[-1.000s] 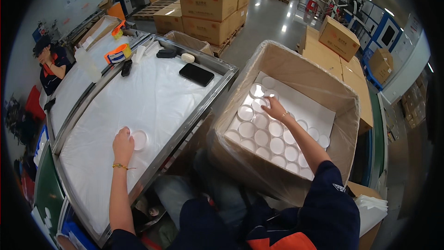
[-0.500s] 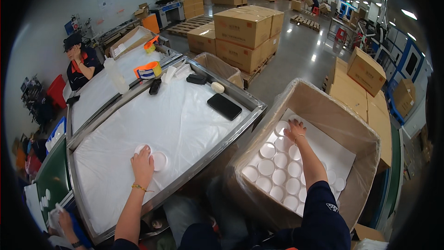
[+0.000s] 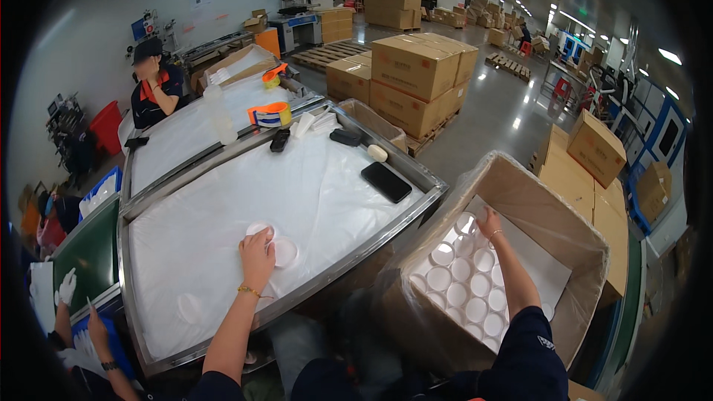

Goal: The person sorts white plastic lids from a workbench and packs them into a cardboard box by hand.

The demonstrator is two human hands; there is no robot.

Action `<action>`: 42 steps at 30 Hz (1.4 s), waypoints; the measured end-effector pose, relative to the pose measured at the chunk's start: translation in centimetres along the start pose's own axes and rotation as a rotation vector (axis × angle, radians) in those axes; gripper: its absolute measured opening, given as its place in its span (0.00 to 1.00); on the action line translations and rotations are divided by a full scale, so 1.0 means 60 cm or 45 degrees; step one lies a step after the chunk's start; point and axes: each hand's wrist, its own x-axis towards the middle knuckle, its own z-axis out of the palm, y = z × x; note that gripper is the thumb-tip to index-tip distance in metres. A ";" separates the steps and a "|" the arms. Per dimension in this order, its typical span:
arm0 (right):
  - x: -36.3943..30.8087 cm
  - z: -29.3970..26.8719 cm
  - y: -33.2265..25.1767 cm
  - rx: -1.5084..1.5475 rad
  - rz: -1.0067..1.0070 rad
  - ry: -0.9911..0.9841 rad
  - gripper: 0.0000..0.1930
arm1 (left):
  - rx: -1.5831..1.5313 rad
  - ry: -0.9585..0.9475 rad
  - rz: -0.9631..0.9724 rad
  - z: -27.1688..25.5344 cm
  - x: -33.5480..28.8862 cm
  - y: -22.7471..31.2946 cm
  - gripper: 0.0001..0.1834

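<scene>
On the film-covered table (image 3: 200, 215), my left hand (image 3: 257, 261) has its fingers closed on the edge of a shallow white round lid (image 3: 260, 230). A second white lid (image 3: 284, 254) lies right beside it. My right hand (image 3: 490, 224) reaches into a lined cardboard box (image 3: 546, 234), at the far end of rows of white round lids (image 3: 460, 269). Its fingers are loosely apart beside the farthest lids, with nothing visible in them. A flat white sheet (image 3: 531, 249) lies beside the rows, partly behind my right forearm.
A phone (image 3: 386, 182), a tape dispenser (image 3: 269, 113) and small black items are at the table's far side. A faint disc (image 3: 191, 308) lies near its left edge. A co-worker (image 3: 156, 85) sits beyond; a gloved hand (image 3: 67, 287) shows at left. Stacked cartons (image 3: 420, 67) stand behind.
The whole view has shifted, and the faint disc shows on the table. My right hand has lifted off the lid it covered; my left hand stays at its lid. A gloved hand has appeared at left.
</scene>
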 end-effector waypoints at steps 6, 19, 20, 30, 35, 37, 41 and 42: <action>-0.189 -0.068 -0.315 0.695 -0.849 0.926 0.27 | -0.309 -0.141 0.007 -0.061 -0.027 0.004 0.17; -0.341 0.149 -0.708 0.341 -1.650 0.012 0.29 | 0.256 -0.146 -0.711 -0.216 -0.263 -0.121 0.30; -0.340 0.159 -0.722 0.299 -1.641 -0.129 0.28 | 0.252 -0.167 -0.676 -0.211 -0.246 -0.115 0.30; -0.355 0.165 -0.741 -0.020 -1.366 0.017 0.23 | -0.438 -0.362 0.023 -0.102 -0.053 0.036 0.28; -0.360 0.158 -0.737 -0.011 -1.235 0.024 0.24 | -0.496 -0.349 0.038 -0.074 -0.025 0.045 0.23; -0.361 0.161 -0.740 0.019 -1.259 0.008 0.24 | 0.072 -0.155 0.007 -0.059 -0.034 0.014 0.15; -0.359 0.165 -0.739 0.040 -1.266 0.011 0.24 | 0.200 -0.279 0.064 -0.053 -0.036 -0.012 0.09; -0.361 0.164 -0.740 0.048 -1.279 0.003 0.23 | 0.197 -0.268 0.097 -0.051 -0.037 -0.015 0.10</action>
